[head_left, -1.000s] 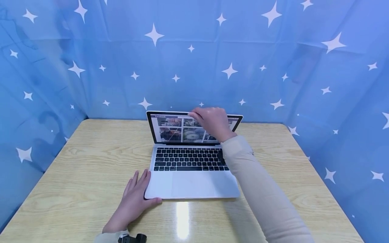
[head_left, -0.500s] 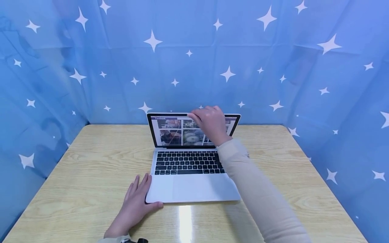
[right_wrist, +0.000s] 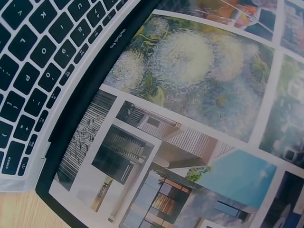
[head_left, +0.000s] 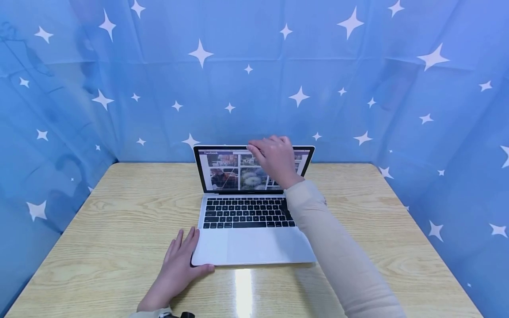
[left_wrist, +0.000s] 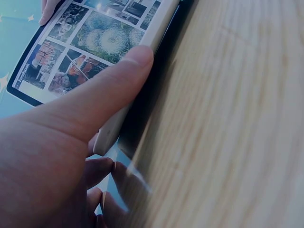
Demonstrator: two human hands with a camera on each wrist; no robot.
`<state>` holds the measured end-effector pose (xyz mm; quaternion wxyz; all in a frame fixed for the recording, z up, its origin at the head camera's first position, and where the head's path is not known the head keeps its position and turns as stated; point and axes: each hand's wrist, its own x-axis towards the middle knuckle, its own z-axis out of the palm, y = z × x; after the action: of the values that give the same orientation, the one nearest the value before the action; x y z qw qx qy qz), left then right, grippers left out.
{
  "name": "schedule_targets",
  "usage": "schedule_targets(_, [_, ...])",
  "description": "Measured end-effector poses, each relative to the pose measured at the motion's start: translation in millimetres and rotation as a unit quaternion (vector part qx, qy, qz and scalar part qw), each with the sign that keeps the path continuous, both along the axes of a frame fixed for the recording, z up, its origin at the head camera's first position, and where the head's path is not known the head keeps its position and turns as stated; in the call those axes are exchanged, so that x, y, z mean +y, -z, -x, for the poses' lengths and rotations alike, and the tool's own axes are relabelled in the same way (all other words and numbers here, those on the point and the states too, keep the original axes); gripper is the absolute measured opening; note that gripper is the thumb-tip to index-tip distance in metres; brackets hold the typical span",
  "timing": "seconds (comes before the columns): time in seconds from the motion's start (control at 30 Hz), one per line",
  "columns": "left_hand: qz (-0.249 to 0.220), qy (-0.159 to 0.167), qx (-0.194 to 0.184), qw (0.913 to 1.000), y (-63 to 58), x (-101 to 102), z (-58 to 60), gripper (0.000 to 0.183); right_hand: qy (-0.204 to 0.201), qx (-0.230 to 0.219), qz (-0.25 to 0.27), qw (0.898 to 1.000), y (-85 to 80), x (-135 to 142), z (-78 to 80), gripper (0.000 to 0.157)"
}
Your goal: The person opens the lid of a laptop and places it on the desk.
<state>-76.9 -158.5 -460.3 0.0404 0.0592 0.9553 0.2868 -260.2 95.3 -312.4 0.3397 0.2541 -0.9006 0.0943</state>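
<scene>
A silver laptop (head_left: 258, 245) stands unfolded on the table, its screen (head_left: 222, 172) lit with a grid of pictures. My right hand (head_left: 276, 159) grips the top edge of the lid right of centre, thumb on the screen side. At the near left corner of the base, my left hand (head_left: 176, 267) rests with fingers spread along the left side. Its thumb (left_wrist: 114, 85) lies against the front edge in the left wrist view. Up close, the right wrist view has the keyboard (right_wrist: 42, 52) and the pictures on the display (right_wrist: 190, 80); the right hand itself is out of that view.
The laptop stands on a light wood-grain table (head_left: 131, 207), toward the middle. A blue curtain (head_left: 246, 97) with white stars hangs behind and at both sides. My right sleeve (head_left: 338, 247) passes over the right part of the keyboard and palm rest.
The lid has tilted back slightly with my right hand on its top edge. My left hand keeps its place at the corner. The head view has shifted a little.
</scene>
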Motion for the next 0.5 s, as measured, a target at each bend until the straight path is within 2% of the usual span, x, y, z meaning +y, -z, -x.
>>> schedule_targets(0.23, [0.001,0.001,0.0,1.0,0.1,0.5,0.6,0.11,0.005,-0.025,-0.009,1.0,0.0,0.9,3.6,0.034])
schedule_targets(0.5, [-0.003,-0.001,-0.01,0.9999,-0.7,0.9,1.2,0.11,-0.001,-0.016,0.002,1.0,0.1,1.1,7.0,0.033])
